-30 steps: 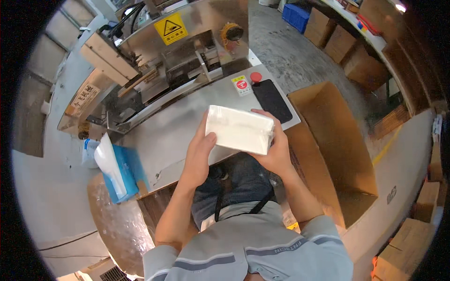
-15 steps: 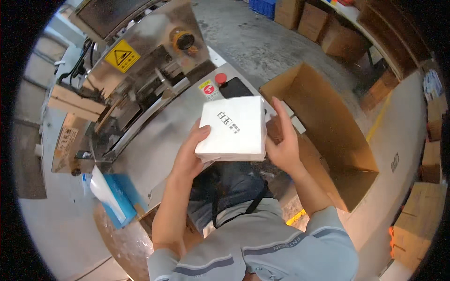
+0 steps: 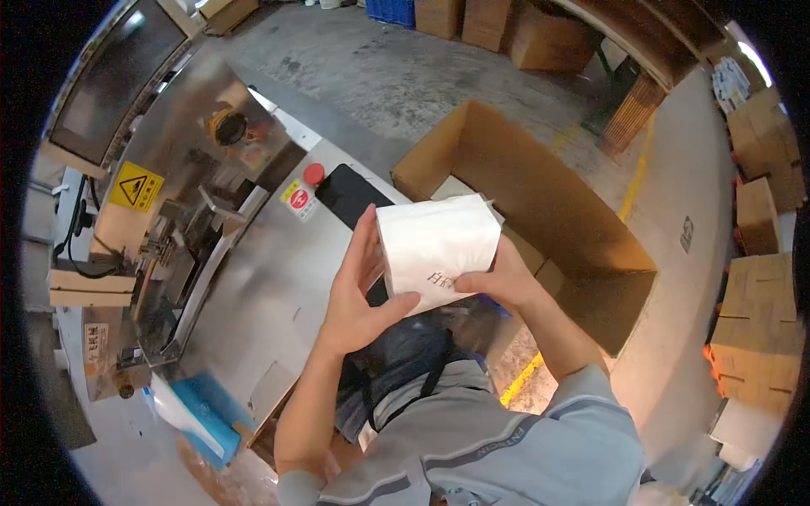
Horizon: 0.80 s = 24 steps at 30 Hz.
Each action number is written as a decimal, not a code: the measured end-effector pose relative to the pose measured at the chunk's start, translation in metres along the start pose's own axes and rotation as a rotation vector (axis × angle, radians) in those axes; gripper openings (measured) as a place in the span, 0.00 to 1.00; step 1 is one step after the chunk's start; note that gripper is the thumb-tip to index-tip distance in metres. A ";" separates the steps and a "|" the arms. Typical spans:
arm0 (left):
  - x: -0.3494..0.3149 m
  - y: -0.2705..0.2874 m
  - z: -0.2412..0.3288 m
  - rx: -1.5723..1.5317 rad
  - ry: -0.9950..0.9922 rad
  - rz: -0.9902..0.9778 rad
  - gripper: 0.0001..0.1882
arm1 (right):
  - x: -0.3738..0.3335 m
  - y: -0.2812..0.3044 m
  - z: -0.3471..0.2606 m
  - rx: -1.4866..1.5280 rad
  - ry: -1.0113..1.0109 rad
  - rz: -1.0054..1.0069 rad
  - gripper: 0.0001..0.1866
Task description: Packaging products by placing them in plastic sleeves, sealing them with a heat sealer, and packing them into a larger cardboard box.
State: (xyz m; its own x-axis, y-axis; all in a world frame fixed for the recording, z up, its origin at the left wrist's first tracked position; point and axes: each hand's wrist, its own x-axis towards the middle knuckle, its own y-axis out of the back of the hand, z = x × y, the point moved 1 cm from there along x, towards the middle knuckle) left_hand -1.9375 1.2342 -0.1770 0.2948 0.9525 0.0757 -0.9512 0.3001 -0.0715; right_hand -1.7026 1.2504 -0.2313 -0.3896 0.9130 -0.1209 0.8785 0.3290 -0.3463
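My L hand (image 3: 350,305) & R hand (image 3: 512,282) have fingers clamped on the white pkg (image 3: 434,240), ctr of frame, R thumb on printed face. Cardboard box (image 3: 582,221) right of ctr; red btn (image 3: 314,174) upper L of ctr.

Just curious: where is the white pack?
In the head view, the white pack is just right of centre, held between the left hand and right hand.
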 end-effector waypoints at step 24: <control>-0.040 0.063 -0.085 1.452 0.108 0.249 0.37 | -0.004 0.363 0.198 -1.035 -0.760 0.221 0.43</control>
State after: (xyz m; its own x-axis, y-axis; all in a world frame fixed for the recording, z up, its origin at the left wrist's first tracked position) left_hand -2.0017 1.2197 -0.2695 0.0571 0.9893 0.1340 -0.2142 -0.1189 0.9695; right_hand -1.4372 1.3183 -0.5405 0.0309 0.7198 -0.6935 0.6148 0.5334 0.5809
